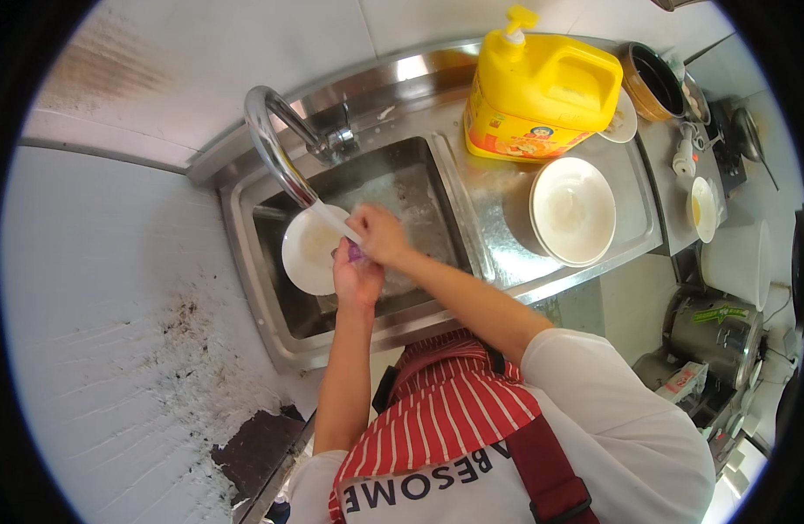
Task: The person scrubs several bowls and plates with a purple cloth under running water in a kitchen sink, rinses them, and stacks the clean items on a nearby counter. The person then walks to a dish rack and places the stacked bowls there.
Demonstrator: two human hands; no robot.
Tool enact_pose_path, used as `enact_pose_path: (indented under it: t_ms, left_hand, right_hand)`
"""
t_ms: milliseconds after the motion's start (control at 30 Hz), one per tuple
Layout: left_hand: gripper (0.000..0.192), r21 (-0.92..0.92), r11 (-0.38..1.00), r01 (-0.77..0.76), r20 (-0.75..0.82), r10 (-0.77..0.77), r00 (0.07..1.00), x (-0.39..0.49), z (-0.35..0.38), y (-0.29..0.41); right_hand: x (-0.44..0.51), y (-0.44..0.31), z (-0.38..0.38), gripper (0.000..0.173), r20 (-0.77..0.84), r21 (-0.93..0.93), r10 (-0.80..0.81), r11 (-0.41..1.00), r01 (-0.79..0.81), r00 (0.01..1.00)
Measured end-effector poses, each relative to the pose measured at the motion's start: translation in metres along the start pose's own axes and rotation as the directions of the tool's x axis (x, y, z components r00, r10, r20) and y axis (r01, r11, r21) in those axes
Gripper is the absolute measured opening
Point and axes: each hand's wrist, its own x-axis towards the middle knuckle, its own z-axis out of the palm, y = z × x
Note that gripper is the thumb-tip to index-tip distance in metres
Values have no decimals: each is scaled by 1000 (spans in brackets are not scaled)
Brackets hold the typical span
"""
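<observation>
My left hand (359,280) is palm up over the sink, with a small purple item (355,251), perhaps a scrubber or cloth, between its thumb and fingers. Right against it, my right hand (380,234) is curled and slightly blurred; whether it grips the purple item too is hidden. Water (333,220) runs from the curved chrome faucet (266,134) onto both hands. Beside and below them, a white bowl (305,257) lies in the stainless steel sink (291,321), partly covered by my left hand.
Stacked white bowls (572,211) stand on the steel drainboard (507,252). Behind them are a yellow pump jug (539,98), a plate with scraps (621,121) and a dark-lined pot (651,82). Farther right sits a small bowl with yellow contents (702,209). A wall (114,275) borders the sink's left.
</observation>
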Motion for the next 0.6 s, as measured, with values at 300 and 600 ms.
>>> enact_pose_path:
  t_ms: [300,600]
  left_hand:
    - [54,194,975,104,-203,-63,977,-18,15,23]
    - [43,610,791,51,-94,9,996,-31,21,33]
  right_hand:
    - [2,21,-58,23,416,69,47,994,-83,908]
    - [5,-4,-62,14,202,418,-121,908,26,972]
